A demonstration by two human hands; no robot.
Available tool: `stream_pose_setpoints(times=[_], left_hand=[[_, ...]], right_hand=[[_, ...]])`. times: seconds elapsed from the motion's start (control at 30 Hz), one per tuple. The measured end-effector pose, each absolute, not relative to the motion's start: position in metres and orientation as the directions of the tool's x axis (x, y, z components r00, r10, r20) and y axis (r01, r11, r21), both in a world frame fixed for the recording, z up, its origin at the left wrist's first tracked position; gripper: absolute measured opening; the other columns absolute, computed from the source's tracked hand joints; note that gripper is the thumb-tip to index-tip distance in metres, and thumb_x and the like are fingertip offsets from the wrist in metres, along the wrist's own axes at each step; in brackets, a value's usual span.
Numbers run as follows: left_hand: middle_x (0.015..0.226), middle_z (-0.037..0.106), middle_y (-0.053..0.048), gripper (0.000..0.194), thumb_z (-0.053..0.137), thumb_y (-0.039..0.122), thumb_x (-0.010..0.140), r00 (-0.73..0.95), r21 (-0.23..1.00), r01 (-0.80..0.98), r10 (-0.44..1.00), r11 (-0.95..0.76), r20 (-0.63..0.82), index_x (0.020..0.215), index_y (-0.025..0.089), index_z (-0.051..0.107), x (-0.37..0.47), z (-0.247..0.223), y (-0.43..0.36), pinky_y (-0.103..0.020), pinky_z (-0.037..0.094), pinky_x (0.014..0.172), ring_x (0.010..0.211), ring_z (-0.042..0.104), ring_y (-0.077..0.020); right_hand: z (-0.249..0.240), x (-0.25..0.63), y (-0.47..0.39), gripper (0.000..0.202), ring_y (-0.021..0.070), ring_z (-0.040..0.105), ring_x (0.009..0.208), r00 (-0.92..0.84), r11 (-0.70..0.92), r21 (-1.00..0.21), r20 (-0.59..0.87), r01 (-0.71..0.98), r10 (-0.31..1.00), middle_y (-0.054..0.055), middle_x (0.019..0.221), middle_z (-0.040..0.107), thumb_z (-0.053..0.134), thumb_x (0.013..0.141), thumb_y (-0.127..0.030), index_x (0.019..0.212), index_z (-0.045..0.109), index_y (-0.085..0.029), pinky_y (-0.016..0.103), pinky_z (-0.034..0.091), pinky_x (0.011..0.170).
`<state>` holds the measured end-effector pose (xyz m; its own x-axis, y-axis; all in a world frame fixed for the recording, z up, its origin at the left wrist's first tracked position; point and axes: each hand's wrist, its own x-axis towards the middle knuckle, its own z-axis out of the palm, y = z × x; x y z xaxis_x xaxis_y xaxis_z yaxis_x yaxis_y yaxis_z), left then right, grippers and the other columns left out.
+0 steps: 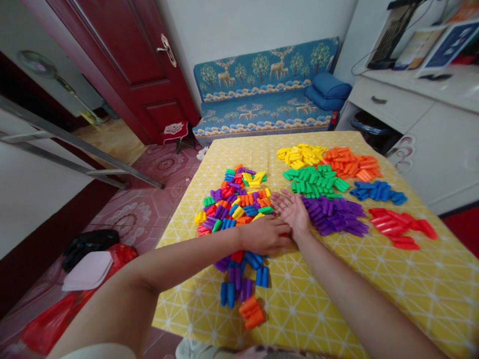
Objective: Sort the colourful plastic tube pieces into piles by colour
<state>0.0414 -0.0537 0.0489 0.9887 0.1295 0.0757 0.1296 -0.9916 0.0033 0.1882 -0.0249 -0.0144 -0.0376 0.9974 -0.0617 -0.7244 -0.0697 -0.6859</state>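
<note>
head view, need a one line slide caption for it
Left hand and right hand close together at the edge of a mixed-colour heap, with single-colour piles nearby on a yellow tablecloth.

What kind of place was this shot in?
Probably a room in a home: a blue sofa cover patterned with deer and trees, a paneled red door, and a table under a yellow patterned cloth.
</note>
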Motion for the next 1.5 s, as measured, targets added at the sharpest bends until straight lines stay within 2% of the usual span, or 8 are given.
stream_pose_setpoints(times=[0.23, 0.37, 0.5, 0.6, 0.67, 1.07, 1.37, 1.5], left_hand=[[0.114, 0.061, -0.012, 0.026, 0.051, 0.029, 0.089, 0.907, -0.101, 0.419, 0.42, -0.902, 0.01, 0.108, 0.018, 0.065, 0.008, 0.055, -0.003, -0.041, 0.04, 0.096, 0.109, 0.054, -0.0256], [0.134, 0.053, -0.015, 0.034, 0.05, 0.036, 0.091, 0.867, -0.051, 0.492, 0.484, -0.869, 0.116, 0.117, 0.019, 0.063, -0.01, 0.079, -0.015, -0.047, 0.036, 0.104, 0.126, 0.045, -0.029], [0.145, 0.044, -0.014, 0.057, 0.05, 0.057, 0.087, 0.93, 0.083, 0.286, 0.297, -0.955, 0.215, 0.131, 0.021, 0.054, -0.034, 0.088, -0.082, -0.049, 0.03, 0.112, 0.136, 0.038, -0.0305], [0.149, 0.043, -0.007, 0.055, 0.047, 0.06, 0.087, 0.988, 0.131, -0.007, 0.014, -0.991, 0.157, 0.131, 0.028, 0.056, -0.051, 0.073, -0.138, -0.048, 0.024, 0.117, 0.141, 0.033, -0.0275], [0.149, 0.043, -0.003, 0.05, 0.048, 0.058, 0.087, 0.993, 0.152, -0.015, 0.004, -0.988, 0.121, 0.129, 0.032, 0.058, -0.057, 0.058, -0.162, -0.046, 0.024, 0.118, 0.143, 0.03, -0.0262], [0.148, 0.044, -0.002, 0.043, 0.058, 0.014, 0.088, 0.899, 0.093, 0.376, 0.387, -0.922, 0.205, 0.124, 0.035, 0.058, -0.025, 0.043, -0.082, -0.055, 0.025, 0.115, 0.141, 0.034, -0.0246], [0.137, 0.052, -0.008, 0.027, 0.053, 0.015, 0.089, 0.68, 0.005, 0.694, 0.658, -0.72, 0.324, 0.11, 0.023, 0.067, -0.005, 0.066, 0.005, -0.059, 0.016, 0.116, 0.137, 0.037, -0.0281], [0.133, 0.054, -0.01, 0.025, 0.056, 0.017, 0.086, 0.408, 0.061, 0.873, 0.794, -0.484, 0.451, 0.107, 0.022, 0.069, -0.007, 0.065, 0.018, -0.06, 0.02, 0.113, 0.131, 0.042, -0.0303]], right_hand=[[-0.008, 0.186, -0.029, 0.044, 0.0198, 0.066, 0.102, -0.048, -0.059, -0.715, -0.036, -0.697, 0.998, 0.007, 0.103, 0.071, 0.049, 0.086, -0.061, 0.099, 0.065, -0.023, 0.037, 0.049, 0.095], [-0.009, 0.187, -0.028, 0.045, 0.0193, 0.067, 0.099, -0.047, -0.06, -0.72, -0.038, -0.692, 0.998, 0.006, 0.102, 0.072, 0.048, 0.086, -0.063, 0.097, 0.065, -0.023, 0.036, 0.052, 0.091], [-0.009, 0.187, -0.026, 0.047, 0.0199, 0.066, 0.099, -0.053, -0.057, -0.713, -0.029, -0.698, 0.998, 0.006, 0.1, 0.072, 0.049, 0.084, -0.065, 0.095, 0.065, -0.023, 0.035, 0.053, 0.088], [-0.007, 0.185, -0.027, 0.048, 0.0203, 0.066, 0.099, -0.066, -0.061, -0.721, -0.02, -0.69, 0.998, 0.007, 0.1, 0.071, 0.049, 0.084, -0.066, 0.095, 0.065, -0.022, 0.035, 0.054, 0.088], [-0.005, 0.184, -0.028, 0.049, 0.0203, 0.067, 0.098, -0.062, -0.058, -0.736, -0.021, -0.675, 0.998, 0.007, 0.1, 0.071, 0.046, 0.085, -0.066, 0.096, 0.065, -0.022, 0.035, 0.053, 0.088], [-0.002, 0.183, -0.031, 0.049, 0.0206, 0.063, 0.103, 0.004, -0.019, -0.772, -0.028, -0.636, 1.0, 0.006, 0.105, 0.068, 0.044, 0.086, -0.067, 0.096, 0.064, -0.023, 0.035, 0.053, 0.088], [-0.009, 0.179, -0.032, 0.047, 0.0218, 0.058, 0.11, 0.136, 0.145, -0.86, 0.089, -0.49, 0.987, 0.005, 0.111, 0.066, 0.046, 0.085, -0.065, 0.097, 0.067, -0.025, 0.035, 0.05, 0.087], [-0.011, 0.182, -0.035, 0.042, 0.0212, 0.05, 0.123, 0.227, 0.283, -0.926, 0.229, -0.249, 0.947, 0.003, 0.121, 0.061, 0.042, 0.091, -0.058, 0.099, 0.069, -0.027, 0.039, 0.038, 0.106]])
